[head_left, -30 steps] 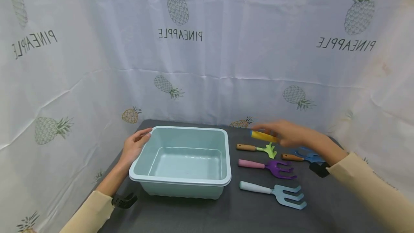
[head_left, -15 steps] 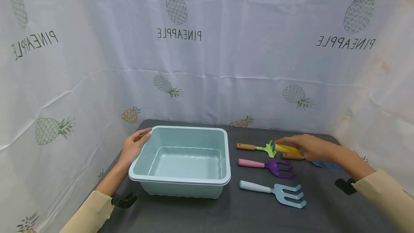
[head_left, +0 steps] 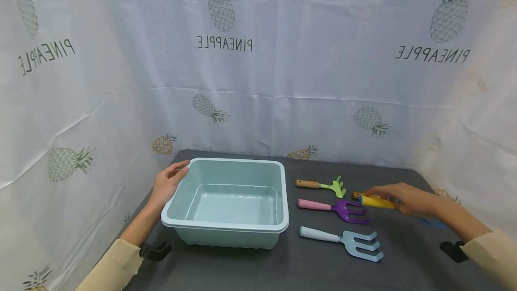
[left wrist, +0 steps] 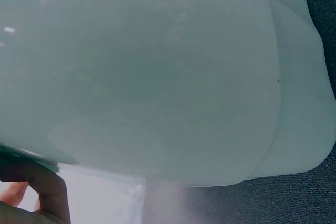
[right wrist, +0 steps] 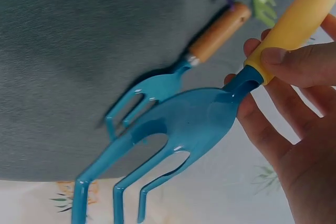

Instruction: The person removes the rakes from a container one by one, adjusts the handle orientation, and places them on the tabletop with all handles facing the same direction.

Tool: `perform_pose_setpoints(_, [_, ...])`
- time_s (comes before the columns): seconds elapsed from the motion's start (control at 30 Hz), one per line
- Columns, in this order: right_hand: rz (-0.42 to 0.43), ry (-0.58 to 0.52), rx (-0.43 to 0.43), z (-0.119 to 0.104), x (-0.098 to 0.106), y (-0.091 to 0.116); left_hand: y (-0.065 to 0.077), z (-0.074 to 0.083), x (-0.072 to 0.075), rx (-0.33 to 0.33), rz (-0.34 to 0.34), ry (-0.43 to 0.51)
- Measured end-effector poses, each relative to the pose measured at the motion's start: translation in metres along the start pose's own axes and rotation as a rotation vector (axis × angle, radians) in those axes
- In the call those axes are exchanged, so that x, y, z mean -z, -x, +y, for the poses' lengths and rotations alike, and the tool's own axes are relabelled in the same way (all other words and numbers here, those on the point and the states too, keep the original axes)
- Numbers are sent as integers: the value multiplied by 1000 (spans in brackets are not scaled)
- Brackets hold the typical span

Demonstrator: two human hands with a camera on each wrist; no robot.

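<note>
My right hand (head_left: 412, 200) holds a hand fork by its yellow handle (head_left: 377, 202), thumb on one side and fingers on the other. The blue tines of this hand fork (right wrist: 191, 116) hang over the table in the right wrist view. Below it lies a smaller blue fork with a wooden handle (right wrist: 220, 32), partly hidden by the held one. On the left, my left hand (head_left: 166, 185) grips the rim of a pale green plastic basin (head_left: 226, 227); its curled fingers (left wrist: 52, 192) show at the rim in the left wrist view.
Right of the basin lie a green hand rake with wooden handle (head_left: 308, 184), a purple fork with pink handle (head_left: 315, 205) and a pale blue fork with white handle (head_left: 321, 234). A pineapple-print curtain (head_left: 262, 71) surrounds the dark table (head_left: 258, 268).
My right hand has carried the yellow-handled hand fork rightward, down and nearer, away from the green rake and over the wooden-handled blue fork. My left hand stays at the basin rim.
</note>
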State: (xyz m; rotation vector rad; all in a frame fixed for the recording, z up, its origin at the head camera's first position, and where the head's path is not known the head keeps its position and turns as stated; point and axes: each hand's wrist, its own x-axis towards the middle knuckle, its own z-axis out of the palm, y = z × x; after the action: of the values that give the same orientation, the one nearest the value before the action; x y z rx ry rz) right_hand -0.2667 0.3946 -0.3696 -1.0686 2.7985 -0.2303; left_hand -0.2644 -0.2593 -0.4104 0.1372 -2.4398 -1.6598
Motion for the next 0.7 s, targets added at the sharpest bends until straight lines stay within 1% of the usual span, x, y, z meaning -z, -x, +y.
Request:
perform_pose_setpoints(0.13, [-25, -30, -39, 10, -8, 7, 1, 1, 0, 0, 1, 3])
perform_pose_setpoints(0.23, [-31, -47, -40, 19, -13, 12, 2, 2, -1, -3, 1, 7])
perform_pose_setpoints(0.37, [-34, -90, -4, 29, -19, 21, 2, 2, -1, -10, 2, 10])
perform_pose_setpoints(0.5, [-44, -156, 9, 37, -27, 27, 1, 1, -1, -8, 1, 12])
perform_pose_setpoints(0.7, [-59, -197, -46, 44, -36, 33, 1, 0, 0, -2, 0, 10])
